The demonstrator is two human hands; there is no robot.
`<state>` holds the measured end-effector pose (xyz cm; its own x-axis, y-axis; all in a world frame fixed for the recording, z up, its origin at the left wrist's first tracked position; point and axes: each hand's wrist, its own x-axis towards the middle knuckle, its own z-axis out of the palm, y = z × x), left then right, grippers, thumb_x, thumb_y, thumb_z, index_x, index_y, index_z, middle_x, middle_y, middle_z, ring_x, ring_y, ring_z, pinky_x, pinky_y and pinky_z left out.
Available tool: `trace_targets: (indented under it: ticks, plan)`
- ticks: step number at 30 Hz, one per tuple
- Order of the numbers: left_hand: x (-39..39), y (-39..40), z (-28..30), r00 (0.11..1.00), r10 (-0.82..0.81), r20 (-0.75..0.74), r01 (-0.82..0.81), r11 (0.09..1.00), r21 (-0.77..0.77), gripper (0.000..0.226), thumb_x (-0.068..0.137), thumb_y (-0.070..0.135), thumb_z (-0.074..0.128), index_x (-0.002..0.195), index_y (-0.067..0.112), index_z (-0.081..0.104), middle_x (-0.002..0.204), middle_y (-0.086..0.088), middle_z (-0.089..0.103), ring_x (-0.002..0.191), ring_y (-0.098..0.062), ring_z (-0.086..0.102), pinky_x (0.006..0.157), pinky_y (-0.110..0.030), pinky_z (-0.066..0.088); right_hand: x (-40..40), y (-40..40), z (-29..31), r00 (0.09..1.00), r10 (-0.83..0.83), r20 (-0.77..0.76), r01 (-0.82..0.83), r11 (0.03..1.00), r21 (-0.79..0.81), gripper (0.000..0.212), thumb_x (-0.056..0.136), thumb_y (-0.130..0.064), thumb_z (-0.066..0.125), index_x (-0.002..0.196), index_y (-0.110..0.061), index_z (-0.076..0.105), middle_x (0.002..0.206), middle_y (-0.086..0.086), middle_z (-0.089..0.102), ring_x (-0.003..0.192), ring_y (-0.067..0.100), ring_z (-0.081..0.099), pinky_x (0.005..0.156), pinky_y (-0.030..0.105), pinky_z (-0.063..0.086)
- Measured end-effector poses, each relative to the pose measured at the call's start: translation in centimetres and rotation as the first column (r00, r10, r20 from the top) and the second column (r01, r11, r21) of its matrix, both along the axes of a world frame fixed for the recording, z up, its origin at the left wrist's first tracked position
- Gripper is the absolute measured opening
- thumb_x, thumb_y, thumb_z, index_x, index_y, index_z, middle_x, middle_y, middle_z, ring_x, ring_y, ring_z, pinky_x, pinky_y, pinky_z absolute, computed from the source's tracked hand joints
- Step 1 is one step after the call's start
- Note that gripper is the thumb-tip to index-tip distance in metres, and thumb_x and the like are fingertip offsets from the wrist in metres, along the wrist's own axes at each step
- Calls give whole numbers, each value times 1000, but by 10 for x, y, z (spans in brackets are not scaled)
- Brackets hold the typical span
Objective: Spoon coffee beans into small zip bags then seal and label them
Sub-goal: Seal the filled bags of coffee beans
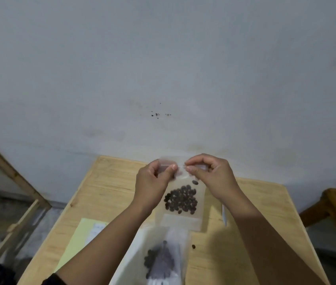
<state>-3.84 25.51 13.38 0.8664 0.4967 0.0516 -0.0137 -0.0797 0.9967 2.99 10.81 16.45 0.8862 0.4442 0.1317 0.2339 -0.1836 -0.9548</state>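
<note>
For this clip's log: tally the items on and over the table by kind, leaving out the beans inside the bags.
Clear plastic zip bags holding coffee beans: 2 (held bag, lower bag)
Pale yellow paper sheet: 1
Loose dark coffee bean on the wooden table: 1
Total: 4

Dark brown beans (181, 199) fill a clear frosted bag (180, 202); the tabletop (109, 188) is pale wood with grain, a pale yellow sheet (76, 241) near left, grey-white wall (163, 58) beyond.
</note>
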Motion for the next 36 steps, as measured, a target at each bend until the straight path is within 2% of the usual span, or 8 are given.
trace_targets:
  ticks: [9, 13, 18, 23, 25, 27, 30, 36]
  plan:
    - [-44, 26, 7, 987, 159, 31, -160, 987, 10, 9, 80, 17, 74, 82, 8, 71, 64, 7, 69, 57, 0, 62, 57, -12, 46, -26, 58, -2, 990, 125, -68, -123, 992, 30, 8, 75, -11, 76, 72, -16, 70, 75, -7, 68, 66, 2, 61, 52, 22, 52]
    - [-68, 89, 3, 987, 162, 17, -161, 986, -52, 15, 80, 22, 74, 78, 10, 66, 63, 3, 64, 62, -13, 61, 65, -28, 50, -50, 117, 0, 992, 97, -78, -92, 994, 64, 11, 74, -9, 77, 72, -17, 71, 72, -7, 68, 59, -2, 60, 49, 21, 50]
    - [-121, 171, -1, 1000, 26, 8, -26, 1000, -15, 47, 84, 16, 70, 121, 32, 45, 68, 7, 64, 59, -4, 62, 57, -15, 47, -92, 200, -2, 986, 2, -169, 23, 989, 148, 15, 78, -6, 73, 75, -21, 69, 77, -8, 66, 65, 2, 60, 47, 19, 48]
    - [-169, 234, -19, 998, -16, -64, 15, 1000, -17, 57, 86, 25, 67, 131, 40, 36, 65, 5, 69, 62, -8, 67, 60, -25, 50, -134, 244, -34, 954, -134, -267, 174, 976, 134, 22, 89, -26, 61, 108, -36, 58, 87, -2, 64, 77, 10, 61, 72, 26, 51]
    - [-180, 251, -31, 993, 4, -116, -6, 1000, -17, 56, 85, 28, 68, 131, 39, 37, 68, 8, 68, 64, -1, 65, 62, -19, 48, -150, 241, -64, 899, -277, -339, 301, 953, 20, 23, 91, -24, 58, 114, -23, 59, 89, -2, 67, 79, 11, 63, 74, 30, 51]
    - [-189, 262, -45, 986, 22, -168, -34, 997, -70, 52, 82, 33, 71, 126, 34, 43, 87, 4, 70, 76, -5, 69, 69, -27, 54, -171, 230, -98, 836, -452, -310, 389, 888, -246, 27, 89, -20, 60, 113, -10, 65, 96, 5, 69, 88, 19, 63, 82, 32, 49]
    - [-198, 270, -65, 980, 39, -197, -71, 985, -156, 54, 82, 32, 71, 129, 24, 46, 95, -5, 73, 77, -14, 71, 60, -29, 55, -208, 213, -138, 796, -566, -215, 371, 736, -566, 25, 88, -18, 59, 108, -5, 68, 109, 11, 69, 103, 27, 61, 85, 27, 44]
    - [-216, 268, -84, 969, 68, -236, -111, 978, -175, 46, 85, 22, 68, 127, 17, 49, 87, 3, 72, 71, -6, 69, 55, -21, 52, -244, 217, -173, 816, -564, -122, 356, 658, -663, 28, 91, -20, 57, 113, -5, 67, 114, 12, 64, 105, 25, 59, 87, 23, 41]
